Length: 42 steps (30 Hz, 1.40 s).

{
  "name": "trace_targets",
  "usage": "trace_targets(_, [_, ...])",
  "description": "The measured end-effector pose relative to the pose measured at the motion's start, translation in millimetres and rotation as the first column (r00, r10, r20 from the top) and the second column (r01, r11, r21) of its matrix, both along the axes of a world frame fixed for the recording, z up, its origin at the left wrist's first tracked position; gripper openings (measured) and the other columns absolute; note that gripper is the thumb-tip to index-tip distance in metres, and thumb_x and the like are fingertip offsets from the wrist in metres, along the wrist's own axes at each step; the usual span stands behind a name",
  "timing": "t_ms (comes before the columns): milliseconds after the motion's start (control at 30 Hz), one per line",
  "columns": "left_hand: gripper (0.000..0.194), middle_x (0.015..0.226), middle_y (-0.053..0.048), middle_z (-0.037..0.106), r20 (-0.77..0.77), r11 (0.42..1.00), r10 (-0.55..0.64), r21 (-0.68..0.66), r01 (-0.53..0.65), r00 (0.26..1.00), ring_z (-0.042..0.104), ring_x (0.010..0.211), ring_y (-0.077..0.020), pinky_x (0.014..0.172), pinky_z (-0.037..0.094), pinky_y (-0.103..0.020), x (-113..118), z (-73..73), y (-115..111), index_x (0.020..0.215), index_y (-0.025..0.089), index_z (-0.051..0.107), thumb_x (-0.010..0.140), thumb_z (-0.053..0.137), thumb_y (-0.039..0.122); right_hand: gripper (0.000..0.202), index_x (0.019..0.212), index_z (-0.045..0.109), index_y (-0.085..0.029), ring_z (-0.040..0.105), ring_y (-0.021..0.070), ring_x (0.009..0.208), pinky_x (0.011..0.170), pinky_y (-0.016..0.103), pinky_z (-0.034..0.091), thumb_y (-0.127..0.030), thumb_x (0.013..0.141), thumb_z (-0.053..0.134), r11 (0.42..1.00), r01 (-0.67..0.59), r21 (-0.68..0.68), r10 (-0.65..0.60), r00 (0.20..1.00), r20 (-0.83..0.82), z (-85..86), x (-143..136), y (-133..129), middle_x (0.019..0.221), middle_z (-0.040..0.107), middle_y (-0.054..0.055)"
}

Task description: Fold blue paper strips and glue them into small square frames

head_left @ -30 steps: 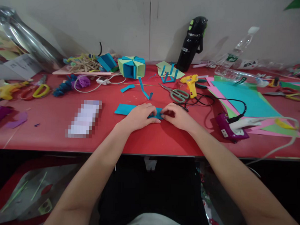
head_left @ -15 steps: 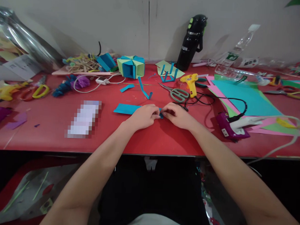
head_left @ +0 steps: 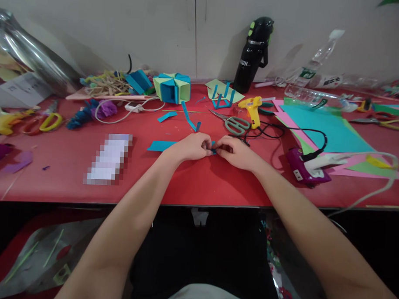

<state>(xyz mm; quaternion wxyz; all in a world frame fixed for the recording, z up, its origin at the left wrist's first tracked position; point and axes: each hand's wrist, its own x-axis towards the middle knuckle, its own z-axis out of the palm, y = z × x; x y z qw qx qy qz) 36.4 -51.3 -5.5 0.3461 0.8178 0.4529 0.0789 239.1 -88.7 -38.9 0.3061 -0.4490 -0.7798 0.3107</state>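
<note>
A flat blue paper strip (head_left: 161, 146) lies on the red table, its right part running under and behind my hands. My left hand (head_left: 197, 146) is closed in a pinch at the strip's right end. Facing it, my right hand (head_left: 232, 151) pinches the same end, and the fingertips of both hands nearly meet. A small dark blue bit of paper shows between them; the fingers hide its shape. Just beyond the hands lie a bent blue paper strip (head_left: 189, 117) and a short blue piece (head_left: 167, 117).
Grey-handled scissors (head_left: 237, 125) and a yellow glue gun (head_left: 252, 111) lie behind my right hand. A blue-green paper box shape (head_left: 173, 88) stands at the back. Right are a purple power socket (head_left: 303, 167) and coloured sheets (head_left: 324, 127); left, a blurred-out flat object (head_left: 109, 158).
My left hand has shifted slightly up and now covers more of the blue strip. My right hand stays nearly in place, still pinching. The whole view has moved a little to the right.
</note>
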Motion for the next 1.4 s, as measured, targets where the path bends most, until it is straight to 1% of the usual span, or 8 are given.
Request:
trace_targets(300, [0.014, 0.079, 0.001, 0.058, 0.072, 0.996, -0.002, 0.089, -0.004, 0.997, 0.052, 0.071, -0.0144, 0.062, 0.038, -0.028, -4.3, -9.7, 1.9, 0.086, 0.019, 0.064, 0.077, 0.071, 0.028, 0.012, 0.095, 0.07, -0.019, 0.057, 0.0161, 0.075, 0.072, 0.033, 0.047, -0.017, 0.086, 0.061, 0.999, 0.025, 0.025, -0.025, 1.0, 0.014, -1.5, -0.6, -0.7, 0.088, 0.061, 0.004])
trace_targets(433, [0.012, 0.078, 0.0, 0.063, 0.162, 0.99, -0.067, 0.135, 0.045, 0.984, 0.055, 0.071, -0.0145, 0.066, 0.041, -0.029, -10.6, -14.6, 0.3, 0.084, 0.019, 0.065, 0.081, 0.069, 0.03, 0.01, 0.093, 0.07, -0.019, 0.057, 0.0161, 0.075, 0.071, 0.033, 0.048, -0.019, 0.086, 0.062, 0.999, 0.032, 0.026, -0.032, 0.999, 0.006, -3.3, -0.7, -0.6, 0.088, 0.061, 0.004])
trace_targets(533, [0.011, 0.078, -0.001, 0.065, 0.162, 0.986, -0.083, 0.159, 0.057, 0.983, 0.055, 0.071, -0.0149, 0.067, 0.042, -0.029, -12.4, -14.7, -0.3, 0.082, 0.019, 0.067, 0.082, 0.067, 0.03, 0.01, 0.092, 0.07, -0.02, 0.057, 0.0161, 0.075, 0.072, 0.033, 0.048, -0.021, 0.085, 0.063, 0.999, 0.044, 0.022, -0.044, 0.999, 0.002, -3.7, -1.1, -0.7, 0.088, 0.062, 0.004])
trace_targets(700, [0.008, 0.078, -0.001, 0.064, 0.126, 0.991, -0.037, 0.134, 0.019, 0.991, 0.056, 0.071, -0.0151, 0.064, 0.041, -0.029, -9.3, -12.5, 0.1, 0.084, 0.018, 0.067, 0.08, 0.068, 0.025, 0.01, 0.091, 0.07, -0.019, 0.057, 0.016, 0.074, 0.071, 0.033, 0.048, -0.019, 0.084, 0.063, 0.999, 0.039, 0.029, -0.039, 0.999, -0.009, -3.6, -0.8, -0.4, 0.086, 0.061, 0.003])
trace_targets(867, [0.017, 0.082, -0.001, 0.063, 0.144, 0.996, -0.012, 0.092, -0.001, 0.99, 0.057, 0.073, -0.015, 0.065, 0.043, -0.028, -7.5, -12.5, 0.8, 0.092, 0.018, 0.067, 0.077, 0.07, 0.025, 0.019, 0.093, 0.072, -0.018, 0.059, 0.016, 0.074, 0.073, 0.033, 0.048, -0.011, 0.083, 0.057, 0.998, 0.059, -0.008, -0.059, 0.998, 0.006, -2.8, 0.5, 0.1, 0.09, 0.064, 0.005])
trace_targets(1000, [0.017, 0.082, -0.001, 0.062, 0.136, 0.997, 0.001, 0.078, -0.012, 0.991, 0.057, 0.073, -0.0147, 0.065, 0.042, -0.028, -6.9, -13.6, 2.2, 0.092, 0.019, 0.066, 0.077, 0.071, 0.025, 0.013, 0.092, 0.072, -0.019, 0.058, 0.016, 0.074, 0.073, 0.033, 0.047, -0.019, 0.086, 0.06, 0.997, 0.079, -0.01, -0.079, 0.997, -0.007, -1.7, -1.2, -1.1, 0.088, 0.064, 0.004])
trace_targets(1100, [0.018, 0.081, -0.001, 0.062, 0.129, 0.997, 0.006, 0.075, -0.015, 0.992, 0.057, 0.072, -0.0149, 0.065, 0.042, -0.028, -6.3, -14.3, 3.4, 0.092, 0.019, 0.065, 0.077, 0.071, 0.026, 0.009, 0.092, 0.07, -0.019, 0.056, 0.016, 0.073, 0.071, 0.033, 0.046, -0.024, 0.085, 0.066, 0.997, 0.071, 0.018, -0.071, 0.997, 0.007, -1.5, -2.7, -2.2, 0.085, 0.06, 0.003])
trace_targets(1400, [0.015, 0.078, -0.001, 0.064, 0.137, 0.997, 0.006, 0.078, -0.017, 0.991, 0.058, 0.071, -0.0151, 0.064, 0.043, -0.028, -16.1, -8.5, 1.9, 0.087, 0.019, 0.065, 0.077, 0.073, 0.027, 0.009, 0.093, 0.071, -0.02, 0.058, 0.0172, 0.077, 0.075, 0.035, 0.049, -0.023, 0.085, 0.068, 0.998, 0.047, 0.039, -0.048, 0.998, 0.03, -3.0, -2.2, 0.0, 0.088, 0.063, 0.004])
